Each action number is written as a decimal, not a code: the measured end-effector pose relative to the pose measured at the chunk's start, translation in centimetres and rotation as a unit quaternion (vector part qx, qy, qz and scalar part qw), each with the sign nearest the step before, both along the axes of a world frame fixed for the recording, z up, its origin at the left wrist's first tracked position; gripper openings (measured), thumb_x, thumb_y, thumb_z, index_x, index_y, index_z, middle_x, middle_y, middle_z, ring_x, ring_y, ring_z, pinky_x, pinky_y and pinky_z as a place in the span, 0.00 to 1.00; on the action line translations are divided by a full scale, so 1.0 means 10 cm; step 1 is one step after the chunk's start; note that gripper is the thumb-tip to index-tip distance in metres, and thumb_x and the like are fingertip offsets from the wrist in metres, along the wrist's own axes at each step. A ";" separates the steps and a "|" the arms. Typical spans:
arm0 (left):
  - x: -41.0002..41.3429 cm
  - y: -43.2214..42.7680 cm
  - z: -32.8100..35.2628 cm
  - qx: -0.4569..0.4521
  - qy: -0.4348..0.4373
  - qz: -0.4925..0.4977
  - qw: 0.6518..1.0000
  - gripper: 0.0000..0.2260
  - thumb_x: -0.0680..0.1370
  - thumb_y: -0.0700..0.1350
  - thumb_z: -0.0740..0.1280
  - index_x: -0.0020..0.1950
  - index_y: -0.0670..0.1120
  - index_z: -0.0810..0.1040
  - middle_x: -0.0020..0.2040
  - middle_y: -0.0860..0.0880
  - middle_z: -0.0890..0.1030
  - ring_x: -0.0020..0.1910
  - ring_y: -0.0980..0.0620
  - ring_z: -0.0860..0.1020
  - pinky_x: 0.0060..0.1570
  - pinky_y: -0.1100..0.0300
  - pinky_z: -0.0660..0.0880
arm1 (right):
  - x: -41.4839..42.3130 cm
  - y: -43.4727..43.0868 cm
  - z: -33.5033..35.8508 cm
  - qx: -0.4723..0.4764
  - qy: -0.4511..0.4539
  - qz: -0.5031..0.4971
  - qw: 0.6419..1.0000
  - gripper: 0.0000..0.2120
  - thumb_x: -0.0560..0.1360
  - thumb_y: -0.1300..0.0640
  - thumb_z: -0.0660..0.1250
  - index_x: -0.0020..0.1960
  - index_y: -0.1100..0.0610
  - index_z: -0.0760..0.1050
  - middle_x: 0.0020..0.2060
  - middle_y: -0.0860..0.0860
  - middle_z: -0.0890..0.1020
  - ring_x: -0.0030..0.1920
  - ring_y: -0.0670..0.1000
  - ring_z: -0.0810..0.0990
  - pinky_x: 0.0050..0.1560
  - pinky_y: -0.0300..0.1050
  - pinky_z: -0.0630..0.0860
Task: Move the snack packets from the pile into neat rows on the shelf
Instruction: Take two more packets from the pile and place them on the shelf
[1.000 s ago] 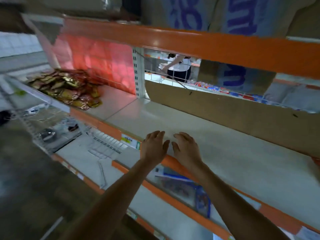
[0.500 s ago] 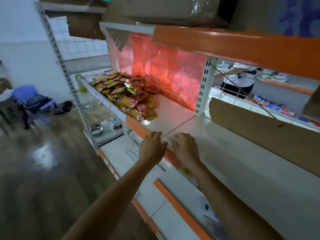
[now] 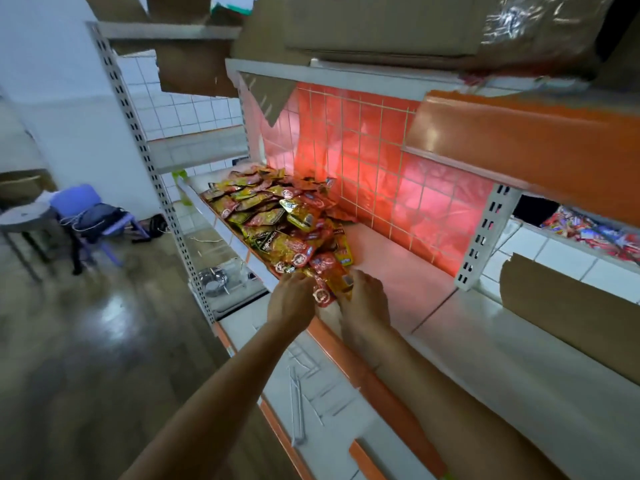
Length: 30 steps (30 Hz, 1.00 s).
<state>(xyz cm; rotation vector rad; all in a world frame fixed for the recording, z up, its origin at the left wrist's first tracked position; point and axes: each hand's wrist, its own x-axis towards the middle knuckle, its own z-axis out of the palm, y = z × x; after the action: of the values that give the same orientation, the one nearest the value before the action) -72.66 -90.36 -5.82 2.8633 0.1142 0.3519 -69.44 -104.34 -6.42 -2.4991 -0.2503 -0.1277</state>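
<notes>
The left hand (image 3: 290,303) and right hand (image 3: 364,301) curl round the nearest packets (image 3: 328,289) of the pile (image 3: 277,216) on the shelf (image 3: 398,271); cardboard (image 3: 571,327) leans further right, a blue chair (image 3: 86,206) off left.

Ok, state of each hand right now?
Left hand: gripping red-and-yellow foil snack packets.
Right hand: gripping the same packets, exact grip unclear.

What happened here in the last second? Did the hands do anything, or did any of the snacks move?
Both hands travelled left along the shelf, from its bare front edge to the near end of the pile. The left hand and right hand now touch the nearest packets there; whether they grip them is unclear. The pile itself looks unchanged, and no rows are laid yet.
</notes>
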 end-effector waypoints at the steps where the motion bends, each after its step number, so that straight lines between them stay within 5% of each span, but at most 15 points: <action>1: 0.07 0.05 0.02 0.006 -0.001 -0.016 1.000 0.14 0.75 0.34 0.62 0.56 0.45 0.80 0.56 0.46 0.80 0.55 0.46 0.76 0.50 0.54 0.76 | 0.06 0.07 -0.01 -0.004 0.005 0.002 1.000 0.20 0.76 0.51 0.65 0.67 0.54 0.69 0.62 0.52 0.76 0.62 0.55 0.72 0.60 0.48 0.69; 6: 0.43 0.28 0.07 0.030 0.071 -0.123 0.989 0.12 0.76 0.36 0.64 0.55 0.45 0.81 0.54 0.46 0.81 0.54 0.47 0.78 0.52 0.54 0.76 | 0.29 0.36 -0.03 -0.002 0.042 0.034 0.999 0.28 0.77 0.51 0.63 0.74 0.53 0.60 0.69 0.54 0.71 0.67 0.57 0.69 0.64 0.50 0.68; 11: 0.68 0.44 0.10 0.072 0.103 -0.237 0.963 0.13 0.78 0.43 0.65 0.62 0.46 0.78 0.61 0.47 0.76 0.60 0.48 0.74 0.59 0.55 0.72 | 0.33 0.44 -0.15 -0.052 0.024 -0.020 0.998 0.26 0.77 0.45 0.62 0.72 0.52 0.62 0.65 0.53 0.73 0.63 0.57 0.71 0.59 0.51 0.70; 17: 0.88 0.59 0.03 0.060 0.156 -0.265 0.950 0.28 0.73 0.50 0.72 0.72 0.53 0.68 0.67 0.48 0.74 0.65 0.43 0.72 0.60 0.47 0.73 | 0.14 0.38 -0.15 -0.189 0.001 -0.053 0.981 0.27 0.77 0.52 0.62 0.73 0.56 0.59 0.62 0.57 0.75 0.59 0.59 0.73 0.56 0.52 0.72; 21: 0.89 0.48 0.09 0.144 0.163 -0.268 0.938 0.33 0.73 0.56 0.71 0.74 0.56 0.62 0.66 0.47 0.71 0.66 0.40 0.69 0.60 0.46 0.72 | 0.03 0.25 -0.06 -0.121 0.003 -0.129 0.984 0.16 0.78 0.53 0.61 0.65 0.54 0.68 0.56 0.54 0.79 0.55 0.57 0.77 0.51 0.49 0.74; 24: 0.85 0.26 0.12 0.167 0.113 -0.244 0.949 0.27 0.73 0.59 0.69 0.69 0.51 0.70 0.63 0.47 0.73 0.65 0.42 0.68 0.61 0.46 0.69 | -0.10 0.11 0.02 -0.022 0.014 -0.185 0.982 0.13 0.79 0.51 0.61 0.60 0.55 0.73 0.53 0.53 0.81 0.52 0.56 0.79 0.49 0.47 0.76; 27: 0.79 0.00 0.05 0.073 0.050 -0.252 0.964 0.21 0.73 0.61 0.68 0.55 0.46 0.77 0.53 0.46 0.80 0.54 0.44 0.77 0.50 0.54 0.72 | -0.22 -0.10 0.12 0.045 0.028 -0.251 0.967 0.12 0.78 0.54 0.62 0.59 0.57 0.74 0.54 0.54 0.81 0.52 0.57 0.80 0.48 0.45 0.75; 30: 0.65 -0.29 0.09 -0.068 0.075 -0.243 0.965 0.17 0.75 0.56 0.69 0.54 0.45 0.74 0.48 0.44 0.82 0.47 0.43 0.80 0.39 0.55 0.72 | -0.40 -0.38 0.16 0.135 0.023 -0.322 0.937 0.12 0.78 0.55 0.62 0.58 0.58 0.76 0.53 0.55 0.82 0.52 0.56 0.80 0.47 0.41 0.74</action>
<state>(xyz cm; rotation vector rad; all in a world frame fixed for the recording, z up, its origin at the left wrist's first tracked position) -66.16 -93.23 -4.93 2.6579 -0.5088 0.0258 -73.41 -108.09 -4.85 -2.2116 0.5796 -0.3416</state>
